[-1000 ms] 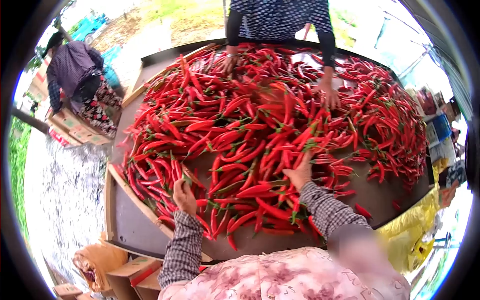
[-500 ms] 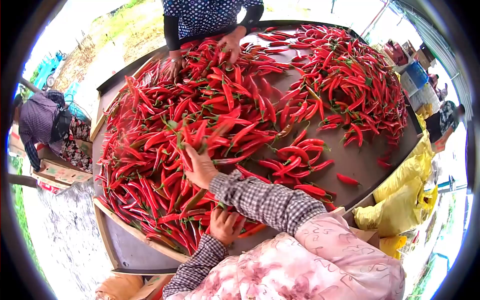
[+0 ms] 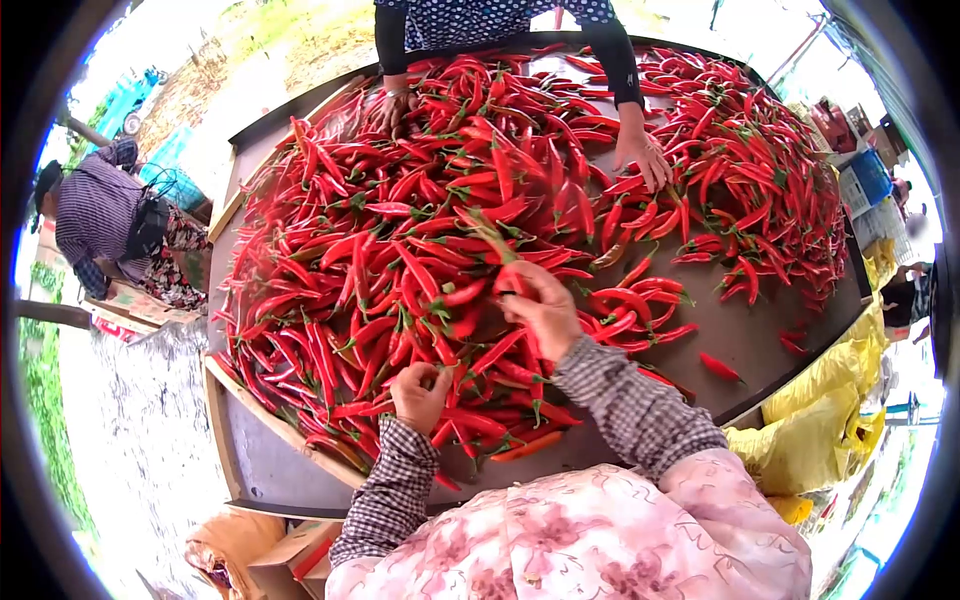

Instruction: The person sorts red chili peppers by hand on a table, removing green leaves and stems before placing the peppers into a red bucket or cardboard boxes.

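My right hand [image 3: 543,310] is closed around a chili pepper [image 3: 489,238] with a brownish-green, motion-blurred end, raised over the near part of the pile. My left hand [image 3: 420,396] rests low at the near edge of the heap, its fingers curled together; what they may pinch is hidden. Red chili peppers [image 3: 380,265] with green stems lie spread beneath and around both hands. An orange-red pepper [image 3: 527,446] lies on the table close to my body.
Across the brown table [image 3: 290,470], a co-worker's hands [image 3: 640,150] touch the peppers. A larger heap [image 3: 770,190] lies at right. Wooden strips [image 3: 285,430] edge the left side. Yellow sacks [image 3: 810,430] stand at right, cardboard boxes [image 3: 290,560] below. Another person [image 3: 105,215] bends at left.
My right hand has moved right and toward me, out of the middle of the pile. My left hand has shifted slightly up and left. The co-worker's one hand has moved toward the right heap.
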A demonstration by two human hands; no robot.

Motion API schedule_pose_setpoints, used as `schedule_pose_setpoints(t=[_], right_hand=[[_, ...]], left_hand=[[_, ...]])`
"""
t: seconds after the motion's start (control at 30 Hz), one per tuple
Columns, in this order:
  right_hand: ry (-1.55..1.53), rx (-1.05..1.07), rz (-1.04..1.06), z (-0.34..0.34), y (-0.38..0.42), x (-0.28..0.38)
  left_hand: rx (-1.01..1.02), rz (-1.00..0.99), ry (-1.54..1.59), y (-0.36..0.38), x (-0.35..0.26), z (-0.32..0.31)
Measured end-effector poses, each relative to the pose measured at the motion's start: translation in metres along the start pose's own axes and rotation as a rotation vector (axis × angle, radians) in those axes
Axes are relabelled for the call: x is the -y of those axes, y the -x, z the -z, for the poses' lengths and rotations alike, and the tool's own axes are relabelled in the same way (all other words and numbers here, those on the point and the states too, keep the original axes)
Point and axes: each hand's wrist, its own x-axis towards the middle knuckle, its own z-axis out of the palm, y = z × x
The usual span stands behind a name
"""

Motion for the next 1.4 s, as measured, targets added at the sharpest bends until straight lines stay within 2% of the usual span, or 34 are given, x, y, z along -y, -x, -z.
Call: schedule_pose_setpoints(t=[0.07,0.13,0.17,0.27,0.3,0.33,0.4,0.43,0.5,0.53,0.6,0.63,0.67,0.73,0.77,0.8,0.83,0.87,0.9,0.93,1.0,1.03,1.07,1.13,1.2,1.23,1.27,1.3,1.33,1.4], right_hand=[[0.039,-0.102,-0.021,0.02,0.015,0.013],[0.221,-0.227,-0.06,0.041,0.027,0.005],[0.261,-0.187,-0.092,0.05,0.033,0.002],[0.458,-0.118,-0.146,0.055,0.05,-0.01],[0.439,-0.109,-0.163,0.056,0.053,-0.015],[0.421,-0.101,-0.181,0.057,0.056,-0.021],[0.457,-0.119,-0.15,0.059,0.061,-0.028],[0.509,-0.094,-0.14,0.059,0.063,-0.027],[0.635,0.014,-0.126,0.071,0.066,-0.025],[0.738,0.09,-0.146,0.073,0.068,-0.015],[0.625,0.089,-0.091,0.086,0.066,-0.009],[0.553,0.023,0.078,0.082,0.063,0.007],[0.737,-0.128,-0.078,0.076,0.056,0.04],[0.827,-0.277,0.288,0.115,0.019,0.036],[0.951,-0.349,0.409,0.132,-0.004,0.033],[1.11,-0.339,0.271,0.14,-0.022,0.04],[1.267,-0.375,0.217,0.147,-0.048,0.031],[1.422,-0.413,0.162,0.15,-0.07,0.022],[1.463,-0.361,-0.018,0.127,-0.08,0.027],[1.496,-0.307,-0.201,0.093,-0.086,0.031],[1.489,-0.235,-0.256,0.048,-0.079,0.015],[1.493,-0.189,-0.291,0.029,-0.074,0.01],[1.499,-0.148,-0.325,0.014,-0.069,0.007],[1.395,-0.091,-0.265,-0.008,-0.053,-0.003],[1.435,-0.105,-0.075,-0.014,-0.041,-0.029],[1.399,-0.051,-0.042,-0.017,-0.035,-0.034],[1.359,0.004,-0.01,-0.019,-0.029,-0.038],[1.311,0.079,0.009,-0.019,-0.02,-0.041],[1.279,0.116,0.127,-0.017,-0.013,-0.054],[1.308,0.229,0.178,-0.029,0.012,-0.042]], left_hand=[[-0.166,0.046,0.248,-0.012,-0.014,0.002],[-0.253,-0.071,0.112,-0.026,-0.033,0.01],[-0.297,-0.164,0.058,-0.032,-0.039,0.006],[-0.182,-0.321,-0.073,-0.047,-0.058,0.001],[-0.152,-0.37,-0.143,-0.05,-0.066,-0.003],[-0.068,-0.339,-0.206,-0.053,-0.07,-0.007],[-0.107,-0.418,-0.407,-0.053,-0.069,-0.017],[-0.106,-0.422,-0.408,-0.052,-0.058,-0.021],[0.117,-0.322,-0.729,-0.048,-0.035,-0.027],[0.266,-0.162,-0.668,-0.047,-0.043,-0.022],[0.358,-0.182,-0.692,-0.042,-0.036,-0.019],[0.356,-0.184,-0.689,-0.036,-0.035,-0.015],[0.432,-0.128,-0.683,-0.03,-0.036,-0.008],[0.597,-0.005,-0.669,-0.027,-0.043,0.011],[0.579,-0.016,-0.537,-0.026,-0.032,0.016],[0.556,-0.029,-0.403,-0.023,-0.018,0.019],[0.546,-0.027,-0.407,-0.021,-0.01,0.019],[0.512,-0.04,-0.277,-0.02,-0.003,0.018],[0.48,-0.056,-0.149,-0.019,0.003,0.018],[0.478,-0.06,-0.155,-0.018,0.008,0.018],[0.396,0.009,0.188,-0.014,0.014,0.017],[0.326,0.142,0.318,-0.013,0.008,0.021],[0.187,0.126,0.449,-0.013,0.024,0.019],[-0.004,0.337,0.835,-0.016,0.003,0.035],[-0.086,0.327,0.994,-0.016,0.008,0.051],[-0.173,0.362,1.05,-0.015,0.0,0.056],[-0.135,0.288,1.122,-0.015,0.01,0.064],[-0.181,0.304,1.163,-0.014,0.011,0.068],[-0.231,0.321,1.206,-0.012,0.006,0.072],[-0.236,0.35,1.213,-0.014,0.018,0.082]])
